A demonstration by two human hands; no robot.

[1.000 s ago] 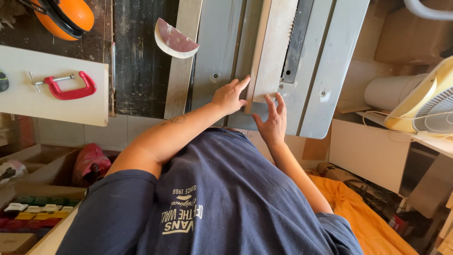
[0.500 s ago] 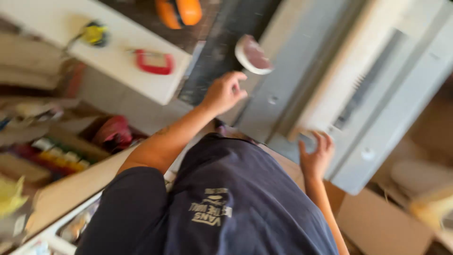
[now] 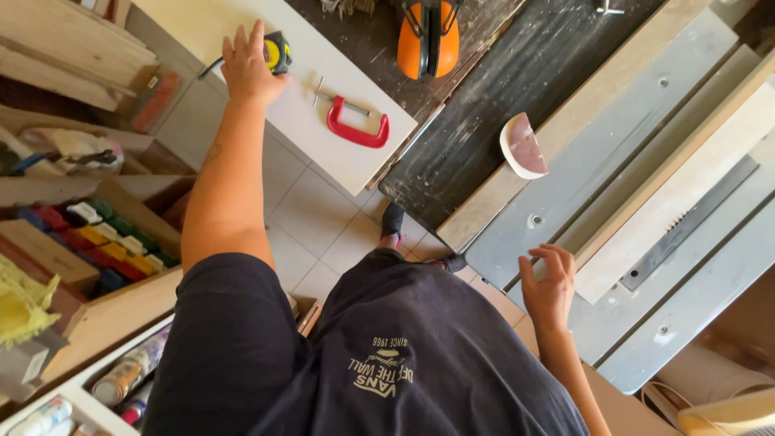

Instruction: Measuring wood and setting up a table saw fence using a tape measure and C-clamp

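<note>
My left hand [image 3: 246,64] reaches far out to the upper left and lies on a white board [image 3: 323,121], fingers spread. Its thumb side is against a yellow and black tape measure [image 3: 277,52]; I cannot see a grip on it. A red C-clamp [image 3: 355,125] lies on the same board, just right of the hand. My right hand [image 3: 549,287] rests with loosely curled fingers at the near edge of the grey table saw [image 3: 613,153], holding nothing. It is beside a pale wooden strip [image 3: 678,194] that lies along the saw blade [image 3: 686,220].
Orange ear muffs [image 3: 428,36] sit on a dark dusty bench [image 3: 484,113]. A half-round sanding block [image 3: 523,145] lies at that bench's edge. Shelves with small coloured boxes [image 3: 97,234] and spray cans [image 3: 125,375] stand at the left. Tiled floor [image 3: 315,218] shows below.
My left hand has left the saw table and swung out left to the white board by the tape measure. My right hand has slid back to the saw's near edge.
</note>
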